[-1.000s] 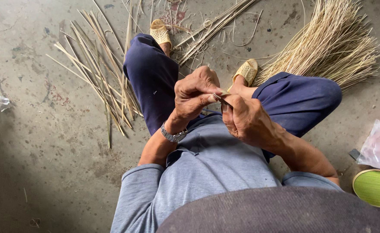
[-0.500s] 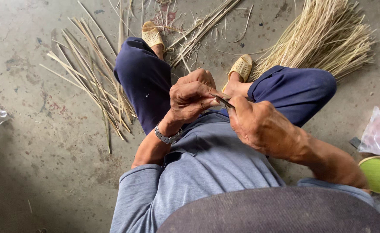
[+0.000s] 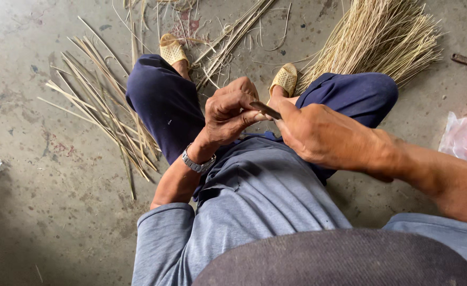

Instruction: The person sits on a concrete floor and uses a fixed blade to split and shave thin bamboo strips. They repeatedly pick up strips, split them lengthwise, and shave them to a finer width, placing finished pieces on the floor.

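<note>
Above the lap, between the knees: left hand (image 3: 232, 110) curled shut, fingers pinching one end of a thin dark strip (image 3: 265, 110). Right hand (image 3: 321, 133) closed over the other end, thumb pressed along it; strip seemingly a sliver of cane, too slim to tell for sure. Hands nearly touching at the strip. Metal watch (image 3: 196, 162) on the left wrist. Dark blue trousers (image 3: 164, 103), grey shirt (image 3: 260, 201), woven yellow slippers (image 3: 172, 50). Scattered on the concrete floor (image 3: 42, 212): flat pale splints (image 3: 98, 114) towards its left edge, a thick sheaf of fine straws (image 3: 381, 37) at the top right corner, a pink bag (image 3: 464, 140) by the right edge.
</note>
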`<state>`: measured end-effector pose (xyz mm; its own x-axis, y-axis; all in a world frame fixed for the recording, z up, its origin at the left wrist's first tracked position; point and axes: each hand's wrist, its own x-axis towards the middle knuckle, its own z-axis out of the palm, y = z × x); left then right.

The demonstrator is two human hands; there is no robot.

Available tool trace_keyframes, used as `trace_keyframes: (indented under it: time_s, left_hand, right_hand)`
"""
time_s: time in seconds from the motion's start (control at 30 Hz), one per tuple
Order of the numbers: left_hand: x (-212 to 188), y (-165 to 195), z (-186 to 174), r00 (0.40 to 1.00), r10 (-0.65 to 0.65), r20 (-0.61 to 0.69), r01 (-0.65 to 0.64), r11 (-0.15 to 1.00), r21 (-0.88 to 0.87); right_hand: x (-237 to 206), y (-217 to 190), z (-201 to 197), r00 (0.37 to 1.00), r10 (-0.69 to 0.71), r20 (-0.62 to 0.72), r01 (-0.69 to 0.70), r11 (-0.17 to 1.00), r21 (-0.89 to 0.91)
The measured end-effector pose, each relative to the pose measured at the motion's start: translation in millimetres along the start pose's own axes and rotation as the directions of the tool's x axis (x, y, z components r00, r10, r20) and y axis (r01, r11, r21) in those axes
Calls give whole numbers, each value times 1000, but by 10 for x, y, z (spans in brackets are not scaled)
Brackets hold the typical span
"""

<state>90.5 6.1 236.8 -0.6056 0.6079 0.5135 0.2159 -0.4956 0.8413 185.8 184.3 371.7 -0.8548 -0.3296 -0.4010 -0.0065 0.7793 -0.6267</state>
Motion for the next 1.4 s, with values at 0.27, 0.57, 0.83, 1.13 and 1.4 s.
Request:
trace_keyframes:
  time_s: [0.27,0.57,0.83,1.13,1.4]
  left_hand:
    - [44,-172,-42,996,16,-86,-23,997,-78]
    - [42,-262,-66,997,-46,-61,38,992,-119]
    - [268,-470,-192,977,-180,112,202,953,-226]
    - [341,-980,-23,979,-153,-133,138,983,-120]
    - [295,-999,39,982,-179,-60,175,982,-70]
  right_hand:
    - [150,265,257,981,-37,-188,91,953,289]
    - [227,410,363,946,-108,-306,190,949,252]
    - [188,556,172,893,-180,-412,298,923,243]
    - [340,719,336,813,-158,-561,115,987,-111]
    - [480,836,354,746,-235,-623,377,920,105]
